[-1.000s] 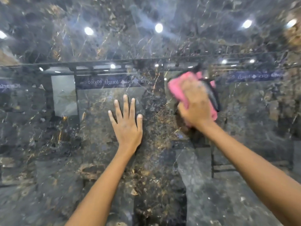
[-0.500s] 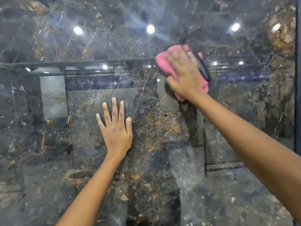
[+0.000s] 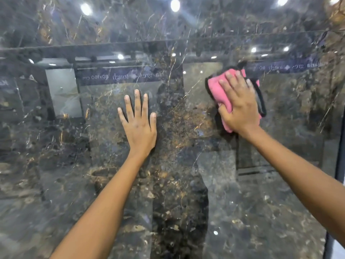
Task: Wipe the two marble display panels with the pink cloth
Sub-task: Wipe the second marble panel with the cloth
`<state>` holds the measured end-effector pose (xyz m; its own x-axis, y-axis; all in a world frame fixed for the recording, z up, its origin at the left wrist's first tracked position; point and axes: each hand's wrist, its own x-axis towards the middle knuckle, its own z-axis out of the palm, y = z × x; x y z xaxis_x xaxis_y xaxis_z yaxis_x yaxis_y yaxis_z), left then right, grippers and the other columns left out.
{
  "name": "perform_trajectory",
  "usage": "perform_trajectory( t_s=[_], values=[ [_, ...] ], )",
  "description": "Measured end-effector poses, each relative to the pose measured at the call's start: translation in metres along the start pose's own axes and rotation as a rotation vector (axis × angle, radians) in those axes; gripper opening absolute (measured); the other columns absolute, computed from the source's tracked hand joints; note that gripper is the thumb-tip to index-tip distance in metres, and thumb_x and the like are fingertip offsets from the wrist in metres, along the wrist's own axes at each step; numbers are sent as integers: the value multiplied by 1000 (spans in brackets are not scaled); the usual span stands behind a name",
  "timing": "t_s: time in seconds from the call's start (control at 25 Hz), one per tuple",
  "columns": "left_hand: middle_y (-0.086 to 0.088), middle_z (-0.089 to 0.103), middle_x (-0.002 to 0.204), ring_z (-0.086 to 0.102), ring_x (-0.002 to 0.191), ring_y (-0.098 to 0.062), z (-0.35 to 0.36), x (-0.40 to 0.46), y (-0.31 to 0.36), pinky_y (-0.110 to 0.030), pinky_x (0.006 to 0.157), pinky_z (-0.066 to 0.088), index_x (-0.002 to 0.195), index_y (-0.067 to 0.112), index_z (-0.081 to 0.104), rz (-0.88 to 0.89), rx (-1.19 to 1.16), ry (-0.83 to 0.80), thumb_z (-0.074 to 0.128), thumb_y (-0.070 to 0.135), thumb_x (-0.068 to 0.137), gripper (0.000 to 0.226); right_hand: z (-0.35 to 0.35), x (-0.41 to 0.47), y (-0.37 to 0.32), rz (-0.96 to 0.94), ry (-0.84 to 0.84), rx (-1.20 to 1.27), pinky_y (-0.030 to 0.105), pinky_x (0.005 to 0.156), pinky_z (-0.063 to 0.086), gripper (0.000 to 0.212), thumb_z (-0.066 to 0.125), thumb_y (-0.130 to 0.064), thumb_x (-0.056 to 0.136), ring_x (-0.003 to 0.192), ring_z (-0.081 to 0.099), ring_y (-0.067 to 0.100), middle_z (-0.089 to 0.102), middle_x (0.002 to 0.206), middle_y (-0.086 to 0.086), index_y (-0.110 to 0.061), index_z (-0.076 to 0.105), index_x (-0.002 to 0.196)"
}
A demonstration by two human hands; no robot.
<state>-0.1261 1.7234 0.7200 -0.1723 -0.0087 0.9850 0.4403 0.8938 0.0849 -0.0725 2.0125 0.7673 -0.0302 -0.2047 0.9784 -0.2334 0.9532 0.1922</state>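
A dark, glossy marble panel (image 3: 78, 193) with gold veins fills nearly the whole view. My left hand (image 3: 139, 124) lies flat on it near the middle, fingers straight and pointing up. Up and to the right, my right hand (image 3: 240, 107) presses the pink cloth (image 3: 214, 86) against the panel. Its fingers are spread over the cloth and its thumb is hooked round the lower left fold. The cloth has a black edge (image 3: 261, 101) showing on the right of the hand. Much of the cloth is hidden under my hand.
The panel's dark right edge (image 3: 338, 165) runs down the far right, with a pale strip beyond it. Ceiling lights (image 3: 175, 5) and a mirrored sign strip (image 3: 119, 76) reflect in the polished surface.
My right hand swept the cloth up the panel, then down and to the right. My left hand has stayed flat in the same spot.
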Motion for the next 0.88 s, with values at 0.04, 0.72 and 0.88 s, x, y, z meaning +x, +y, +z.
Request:
perform_trajectory(
  t_s=[0.04,0.72,0.88],
  values=[
    [-6,17,163,7,150,-30,-1,-11,0,-52,120,1,155,16,25,-14,-60,0,31,33,105,53,7,-35,-14,-22,-40,5,50,120,12,69,59,-19,78,143,28,36,36,153,15,-10,42,145],
    [7,-7,164,-5,151,-23,8,-181,-64,-50,120,-3,157,25,2,-98,-7,-88,19,37,105,56,35,-187,-134,-697,-466,167,43,120,22,72,58,-4,75,143,31,28,27,157,12,-5,39,145],
    [7,-4,164,-3,151,-24,11,-185,-62,-51,121,-1,157,24,5,-109,-18,-70,21,34,105,55,15,-143,-94,-531,-363,177,33,105,44,55,57,-2,74,126,49,29,46,143,16,0,56,129]
  ],
)
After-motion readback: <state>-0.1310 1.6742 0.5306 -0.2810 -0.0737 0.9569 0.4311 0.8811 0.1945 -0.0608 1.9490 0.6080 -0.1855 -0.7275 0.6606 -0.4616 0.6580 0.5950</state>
